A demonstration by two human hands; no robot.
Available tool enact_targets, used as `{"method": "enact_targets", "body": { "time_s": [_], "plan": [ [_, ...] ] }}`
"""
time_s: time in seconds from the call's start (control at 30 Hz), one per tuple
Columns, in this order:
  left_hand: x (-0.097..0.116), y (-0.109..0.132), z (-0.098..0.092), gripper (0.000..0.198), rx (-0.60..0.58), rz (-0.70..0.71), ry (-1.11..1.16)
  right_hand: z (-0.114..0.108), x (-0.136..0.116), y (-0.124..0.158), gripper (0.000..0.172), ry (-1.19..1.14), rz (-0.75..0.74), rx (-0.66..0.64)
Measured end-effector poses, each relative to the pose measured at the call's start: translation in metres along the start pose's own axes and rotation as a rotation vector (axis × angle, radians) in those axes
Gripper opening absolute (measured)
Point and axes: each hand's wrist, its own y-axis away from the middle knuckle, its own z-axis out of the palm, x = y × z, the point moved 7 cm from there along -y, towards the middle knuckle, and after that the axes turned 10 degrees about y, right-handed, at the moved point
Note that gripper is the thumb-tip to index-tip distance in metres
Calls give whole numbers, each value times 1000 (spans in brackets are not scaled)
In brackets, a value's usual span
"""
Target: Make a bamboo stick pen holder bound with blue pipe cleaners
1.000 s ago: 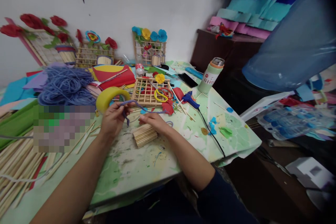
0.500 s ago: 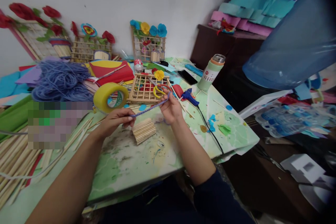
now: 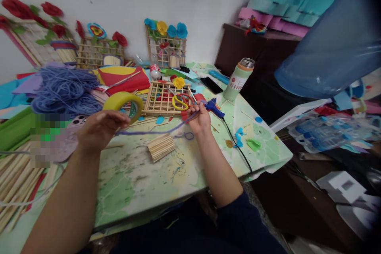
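A: Your right hand (image 3: 200,119) sits at two o'clock from the bundle (image 3: 161,147), fingertips pinched on the yarn (image 3: 145,133).

B: And your left hand (image 3: 98,129), between nine and ten o'clock from the bundle, has its fingers bent and loosely spread. The yarn runs up to them, but I can't tell whether they grip it.

A: So your yarn spans both hands, sagging a little, past the bundle's twelve o'clock?

B: Yes, and a loop (image 3: 189,135) hangs or lies at seven o'clock from your right hand. Your bundle lies on the table (image 3: 119,194), apart from both hands.

A: Your tape (image 3: 120,99) stands between ten and eleven o'clock from it.

B: Your grid (image 3: 160,103) is at twelve, and the glue gun (image 3: 214,107) is just beyond your right hand, at two.
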Motion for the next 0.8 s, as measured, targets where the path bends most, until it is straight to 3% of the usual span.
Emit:
{"method": "enact_targets", "body": {
  "time_s": [0.1, 0.17, 0.4, 0.53, 0.67, 0.8],
  "plan": [
    [-20, -5, -9, 21, 133, -34, -100, 4, 2, 3, 23, -26, 40, -28],
    [-31, -8, -8, 18, 144, -58, -203, 8, 5, 6, 21, -38, 68, -52],
    [-49, -4, 31, 33, -91, -70, -570, 20, 16, 18, 16, 39, 98, -95],
    [-70, 2, 41, 33, -164, -143, -838, 25, 20, 21, 14, 38, 119, -145],
    [-86, 12, 55, 38, -377, -205, -1002, 26, 25, 21, 8, 94, 113, -176],
    [-84, 18, 70, 46, -527, -174, -1064, 27, 37, 23, 9, 214, 79, -186]
  ]
}}
